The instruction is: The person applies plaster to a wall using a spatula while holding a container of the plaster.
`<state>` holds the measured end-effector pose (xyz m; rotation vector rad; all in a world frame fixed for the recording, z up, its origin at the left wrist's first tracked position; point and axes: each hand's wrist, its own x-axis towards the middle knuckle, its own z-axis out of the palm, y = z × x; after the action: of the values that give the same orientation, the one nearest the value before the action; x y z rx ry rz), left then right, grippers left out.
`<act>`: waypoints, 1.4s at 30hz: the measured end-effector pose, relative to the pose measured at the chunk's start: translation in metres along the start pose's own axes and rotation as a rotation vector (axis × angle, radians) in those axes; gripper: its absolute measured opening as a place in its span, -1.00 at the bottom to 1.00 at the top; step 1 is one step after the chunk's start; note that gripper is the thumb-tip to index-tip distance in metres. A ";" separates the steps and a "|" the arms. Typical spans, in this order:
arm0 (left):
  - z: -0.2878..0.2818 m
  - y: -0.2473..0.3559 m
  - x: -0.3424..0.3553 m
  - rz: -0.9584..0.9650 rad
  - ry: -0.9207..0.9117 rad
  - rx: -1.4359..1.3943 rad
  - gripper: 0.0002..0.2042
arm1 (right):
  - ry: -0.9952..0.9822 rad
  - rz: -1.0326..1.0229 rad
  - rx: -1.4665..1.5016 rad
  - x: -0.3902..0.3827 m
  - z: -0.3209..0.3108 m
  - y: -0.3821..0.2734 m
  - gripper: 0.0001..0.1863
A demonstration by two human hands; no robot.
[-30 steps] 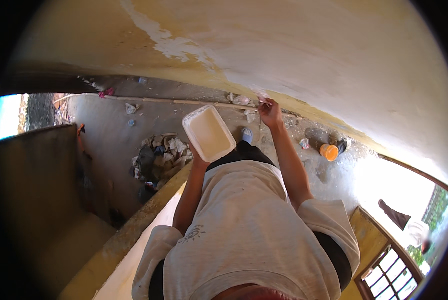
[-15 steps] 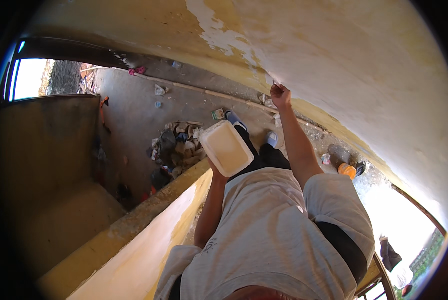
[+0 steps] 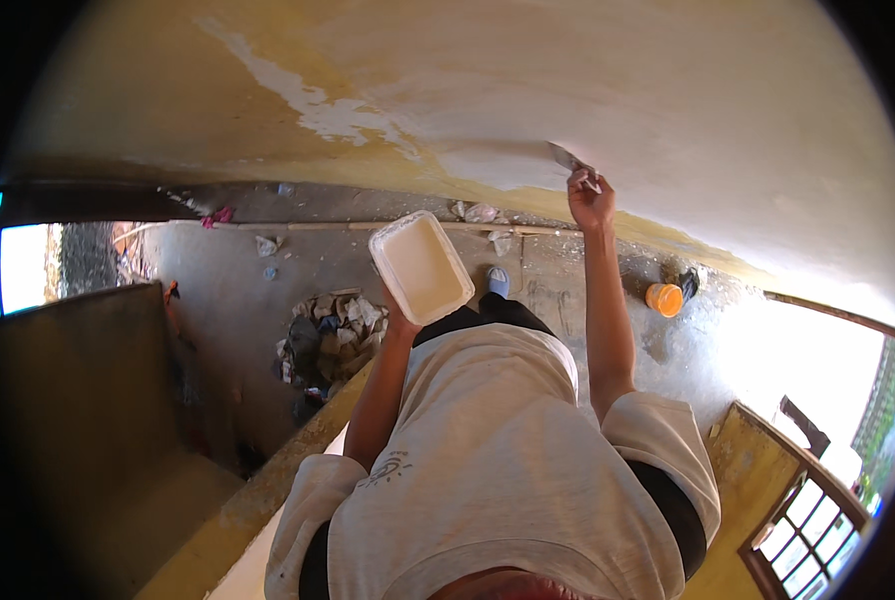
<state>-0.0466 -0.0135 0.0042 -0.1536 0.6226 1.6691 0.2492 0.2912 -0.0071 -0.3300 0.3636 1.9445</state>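
Observation:
My left hand (image 3: 399,313) grips a white rectangular tub (image 3: 424,268) by its lower left side, in front of my body. Pale cream material lies inside the tub, and its rim is smeared. Most of the left fingers are hidden beneath it. My right hand (image 3: 592,206) is raised and closed around a putty knife (image 3: 568,157). The knife's thin blade points up and left against the wall, or very close to it. The wall (image 3: 708,110) is coated whitish on the right and patchy yellow on the left, with a bare pale streak (image 3: 318,108).
Behind a low yellow wall (image 3: 318,440) at left lies a rubbish heap (image 3: 333,338). A bamboo pole (image 3: 318,226) runs along the wall's foot. An orange bucket (image 3: 665,299) and a dark bag stand to the right, near a bright doorway and a barred window (image 3: 813,535).
My body and view have turned, so surroundings appear shifted. My right hand has come away from its earlier spot, and the putty knife blade now shows plainly. The tub stays in my left hand.

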 end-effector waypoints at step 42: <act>0.003 -0.012 0.006 -0.045 -0.120 0.045 -0.44 | -0.195 0.076 0.245 -0.079 0.118 -0.038 -0.63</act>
<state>-0.0359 -0.0059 0.0003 -0.0346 0.5618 1.6071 0.3075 0.2866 0.1284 0.0323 0.4855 1.9606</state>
